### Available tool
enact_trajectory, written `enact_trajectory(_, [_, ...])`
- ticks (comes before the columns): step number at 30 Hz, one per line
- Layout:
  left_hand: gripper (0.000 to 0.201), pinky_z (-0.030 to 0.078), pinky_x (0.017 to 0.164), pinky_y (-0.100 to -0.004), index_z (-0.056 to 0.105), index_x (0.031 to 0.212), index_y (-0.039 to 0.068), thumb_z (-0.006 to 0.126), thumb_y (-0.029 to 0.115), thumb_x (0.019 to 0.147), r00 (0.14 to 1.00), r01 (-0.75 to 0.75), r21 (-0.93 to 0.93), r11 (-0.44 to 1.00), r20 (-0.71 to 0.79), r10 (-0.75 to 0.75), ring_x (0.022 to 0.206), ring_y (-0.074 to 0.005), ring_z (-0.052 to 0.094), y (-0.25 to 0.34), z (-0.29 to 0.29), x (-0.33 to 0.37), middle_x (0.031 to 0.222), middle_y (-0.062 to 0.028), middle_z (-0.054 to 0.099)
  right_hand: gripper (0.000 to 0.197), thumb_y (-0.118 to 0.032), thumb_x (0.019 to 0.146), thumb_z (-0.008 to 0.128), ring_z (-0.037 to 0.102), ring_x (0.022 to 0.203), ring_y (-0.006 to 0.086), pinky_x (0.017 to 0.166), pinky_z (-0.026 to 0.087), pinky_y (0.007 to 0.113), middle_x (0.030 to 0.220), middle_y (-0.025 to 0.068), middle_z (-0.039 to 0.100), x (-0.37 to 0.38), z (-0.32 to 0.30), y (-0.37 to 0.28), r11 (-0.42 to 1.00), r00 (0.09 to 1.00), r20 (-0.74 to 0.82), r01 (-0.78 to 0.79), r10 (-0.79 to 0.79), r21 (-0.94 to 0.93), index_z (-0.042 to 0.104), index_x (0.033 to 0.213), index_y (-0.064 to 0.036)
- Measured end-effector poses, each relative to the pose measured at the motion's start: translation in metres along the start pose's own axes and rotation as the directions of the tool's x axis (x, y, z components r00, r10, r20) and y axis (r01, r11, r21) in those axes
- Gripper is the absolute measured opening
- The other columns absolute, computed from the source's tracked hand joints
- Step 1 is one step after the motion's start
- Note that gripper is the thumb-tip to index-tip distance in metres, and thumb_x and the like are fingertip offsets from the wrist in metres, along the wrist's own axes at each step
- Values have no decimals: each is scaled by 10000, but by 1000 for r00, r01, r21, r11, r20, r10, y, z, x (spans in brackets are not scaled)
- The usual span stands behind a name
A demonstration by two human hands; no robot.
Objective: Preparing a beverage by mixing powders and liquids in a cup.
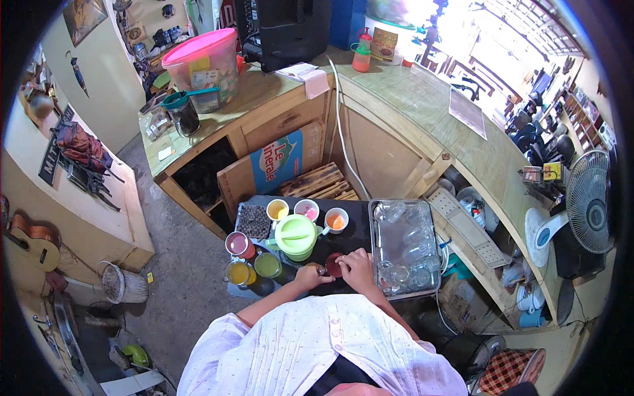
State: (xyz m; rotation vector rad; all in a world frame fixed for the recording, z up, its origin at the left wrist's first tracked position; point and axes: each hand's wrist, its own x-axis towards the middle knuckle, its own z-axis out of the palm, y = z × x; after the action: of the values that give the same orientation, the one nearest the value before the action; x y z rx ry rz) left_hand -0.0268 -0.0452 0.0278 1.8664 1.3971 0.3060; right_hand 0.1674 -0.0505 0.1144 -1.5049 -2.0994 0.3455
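A glass of dark red drink (335, 264) stands close to me on a dark table. My left hand (312, 278) is closed at its left side, fingers at what looks like a handle. My right hand (357, 269) is bent over its right side, fingertips pinched at the rim; anything small between them is hidden. Further left are a green drink glass (267, 266), a yellow drink glass (240, 274) and a reddish-pink drink glass (239, 245). Behind them stands a light green lidded pitcher (295, 237). White cups hold yellow (277, 210), pink (306, 210) and orange (336, 220) contents.
Right of my hands lies a metal tray (406, 294) with several clear glasses. A container of dark pieces (253, 221) sits at the table's far left corner. A wooden counter (409, 105) curves around the table, bearing a pink-lidded tub (201, 66) and a white fan (584, 204).
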Motion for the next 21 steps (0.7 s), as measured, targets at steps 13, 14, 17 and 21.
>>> enact_trajectory(13, [575, 511, 642, -432, 656, 736, 68, 768, 628, 668, 998, 61, -25, 998, 13, -61, 748, -335, 666, 1, 0, 1, 774, -138, 669, 41, -161, 777, 692, 563, 878, 228, 758, 381, 410, 806, 3, 658, 4, -1, -4, 998, 999, -45, 9, -12, -60, 725, 801, -156])
enact_trajectory(14, [580, 510, 642, -432, 655, 734, 67, 767, 632, 666, 999, 51, -39, 998, -9, -52, 748, -334, 666, -1, 2, 1, 773, -138, 669, 40, -147, 776, 689, 563, 870, 224, 768, 383, 403, 800, 4, 654, 5, 2, -2, 998, 999, -27, 39, -37, 54, 721, 798, -154])
enact_trajectory(17, [583, 509, 652, -432, 651, 733, 66, 768, 633, 666, 998, 66, -21, 998, 24, -65, 756, -333, 667, -1, 1, 1, 789, -139, 673, 53, -132, 774, 688, 569, 869, 218, 787, 380, 395, 803, 6, 660, 4, 0, -6, 998, 999, -15, 52, -51, 44, 724, 805, -154])
enact_trajectory(21, [590, 508, 663, -431, 645, 727, 65, 768, 638, 663, 998, 65, -44, 997, -10, -66, 761, -335, 664, -1, 3, 1, 799, -139, 673, 56, -130, 783, 672, 565, 880, 221, 804, 364, 403, 803, 4, 658, 5, 1, -2, 992, 998, 10, 63, -64, 111, 722, 798, -152])
